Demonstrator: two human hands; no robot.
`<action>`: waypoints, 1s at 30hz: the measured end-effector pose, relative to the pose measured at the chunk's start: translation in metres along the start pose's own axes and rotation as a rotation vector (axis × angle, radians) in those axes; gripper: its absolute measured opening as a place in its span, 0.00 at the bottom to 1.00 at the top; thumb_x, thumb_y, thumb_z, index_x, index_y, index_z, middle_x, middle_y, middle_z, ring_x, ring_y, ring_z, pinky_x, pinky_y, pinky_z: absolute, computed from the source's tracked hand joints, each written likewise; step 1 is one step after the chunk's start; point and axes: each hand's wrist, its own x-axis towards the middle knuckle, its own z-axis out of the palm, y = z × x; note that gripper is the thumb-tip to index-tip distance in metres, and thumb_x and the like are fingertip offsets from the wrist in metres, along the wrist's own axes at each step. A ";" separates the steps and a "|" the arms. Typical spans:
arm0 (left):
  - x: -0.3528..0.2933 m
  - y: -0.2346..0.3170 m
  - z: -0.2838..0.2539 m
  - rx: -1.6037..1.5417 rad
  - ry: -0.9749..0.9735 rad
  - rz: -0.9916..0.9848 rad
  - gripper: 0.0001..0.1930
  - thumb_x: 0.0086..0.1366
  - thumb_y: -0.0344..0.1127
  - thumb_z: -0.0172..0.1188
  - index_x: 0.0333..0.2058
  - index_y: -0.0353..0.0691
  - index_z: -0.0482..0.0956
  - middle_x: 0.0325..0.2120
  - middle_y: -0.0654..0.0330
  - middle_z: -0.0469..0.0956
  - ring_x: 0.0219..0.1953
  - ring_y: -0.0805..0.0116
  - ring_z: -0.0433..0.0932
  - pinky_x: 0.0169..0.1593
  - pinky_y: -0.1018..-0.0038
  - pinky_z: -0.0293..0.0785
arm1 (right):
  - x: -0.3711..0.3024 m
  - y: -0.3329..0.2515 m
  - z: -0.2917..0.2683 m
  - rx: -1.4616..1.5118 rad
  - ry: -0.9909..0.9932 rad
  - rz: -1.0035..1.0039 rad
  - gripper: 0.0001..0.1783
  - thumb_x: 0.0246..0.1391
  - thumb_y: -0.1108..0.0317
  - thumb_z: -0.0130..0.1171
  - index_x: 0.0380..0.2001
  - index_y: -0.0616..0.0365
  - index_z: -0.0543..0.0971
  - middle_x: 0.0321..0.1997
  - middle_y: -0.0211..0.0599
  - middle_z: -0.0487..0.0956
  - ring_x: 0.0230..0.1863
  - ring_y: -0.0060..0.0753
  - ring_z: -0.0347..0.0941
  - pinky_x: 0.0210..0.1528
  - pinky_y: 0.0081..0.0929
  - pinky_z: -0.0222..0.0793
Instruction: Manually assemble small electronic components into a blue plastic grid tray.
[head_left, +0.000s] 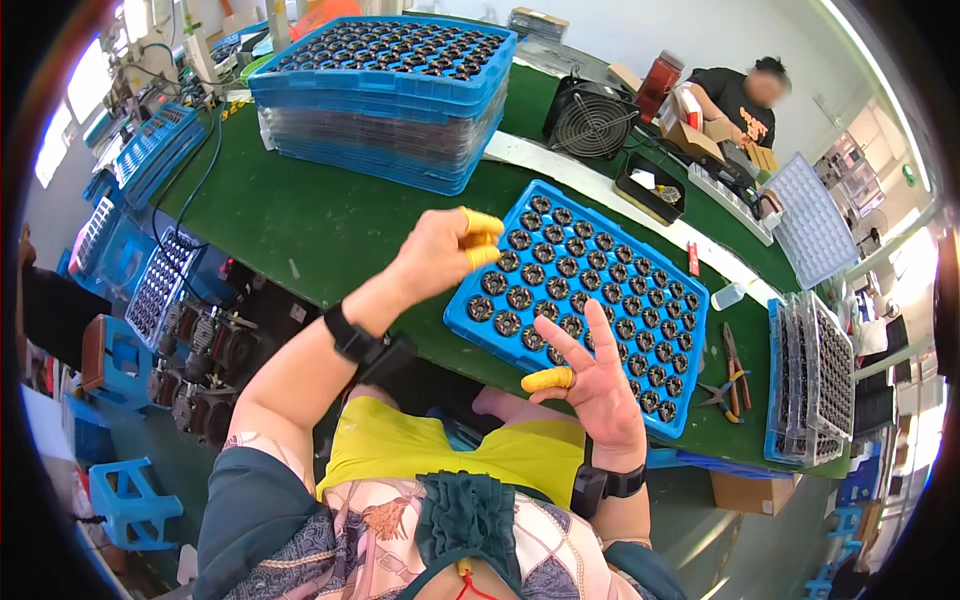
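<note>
A blue tray (463, 312) lies on the green bench in front of me, filled with rows of small round dark parts with copper-coloured bits (567, 267). My left hand (445, 245) is at the tray's far left edge. Its fingers, several in yellow finger cots, are gathered together; whatever may be between them is hidden. Over the tray's near side, my right hand (603, 395) has two fingers stretched apart, while a yellow-covered finger bends beside the thumb. Nothing shows in that hand. Each wrist carries a black band.
Stacked trays (385, 140) stand at the far left, more trays (815, 380) at the right. Pliers (735, 370) and cutters (717, 395) lie right of my tray, near a small bottle (728, 296). Behind are a fan (590, 120), a black bin (650, 188) and a seated person (735, 105).
</note>
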 end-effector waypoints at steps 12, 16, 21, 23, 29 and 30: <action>0.016 -0.001 0.016 0.364 -0.033 0.360 0.25 0.47 0.35 0.68 0.45 0.38 0.74 0.46 0.55 0.71 0.46 0.62 0.71 0.49 0.69 0.68 | -0.008 0.001 0.003 -0.082 0.106 -0.165 0.64 0.34 0.33 0.62 0.65 0.40 0.34 0.68 0.47 0.45 0.62 0.46 0.56 0.54 0.39 0.62; -0.041 0.042 0.048 -0.450 -0.814 -0.164 0.33 0.48 0.36 0.70 0.53 0.40 0.66 0.46 0.62 0.71 0.46 0.71 0.70 0.49 0.71 0.68 | -0.005 -0.004 0.023 -0.074 -0.041 -0.098 0.68 0.30 0.36 0.66 0.65 0.40 0.33 0.69 0.44 0.41 0.64 0.44 0.52 0.56 0.37 0.60; -0.059 0.056 0.056 -0.486 -0.544 -0.260 0.06 0.56 0.29 0.61 0.33 0.37 0.79 0.29 0.65 0.79 0.35 0.77 0.75 0.37 0.79 0.72 | 0.001 -0.002 0.023 -0.177 -0.163 -0.035 0.71 0.26 0.36 0.69 0.65 0.42 0.33 0.69 0.45 0.38 0.68 0.46 0.42 0.56 0.42 0.60; -0.067 0.052 0.053 -0.457 -0.525 -0.251 0.07 0.57 0.29 0.61 0.35 0.37 0.79 0.30 0.63 0.79 0.34 0.77 0.75 0.38 0.78 0.72 | -0.001 0.000 0.022 -0.131 -0.180 -0.028 0.71 0.27 0.37 0.69 0.65 0.42 0.33 0.70 0.45 0.37 0.68 0.45 0.42 0.56 0.42 0.60; -0.063 0.045 0.025 -0.526 -0.393 -0.358 0.07 0.53 0.23 0.61 0.32 0.33 0.80 0.28 0.59 0.79 0.32 0.74 0.77 0.40 0.78 0.73 | -0.015 -0.008 0.014 -0.140 -0.191 0.015 0.71 0.26 0.30 0.64 0.66 0.46 0.34 0.70 0.40 0.35 0.69 0.41 0.38 0.59 0.42 0.52; -0.061 0.035 0.016 -0.528 -0.395 -0.328 0.10 0.52 0.22 0.62 0.36 0.34 0.78 0.31 0.59 0.78 0.35 0.72 0.77 0.42 0.76 0.73 | -0.015 -0.007 0.012 -0.145 -0.185 -0.001 0.71 0.26 0.30 0.64 0.66 0.46 0.34 0.70 0.40 0.35 0.69 0.41 0.38 0.59 0.42 0.52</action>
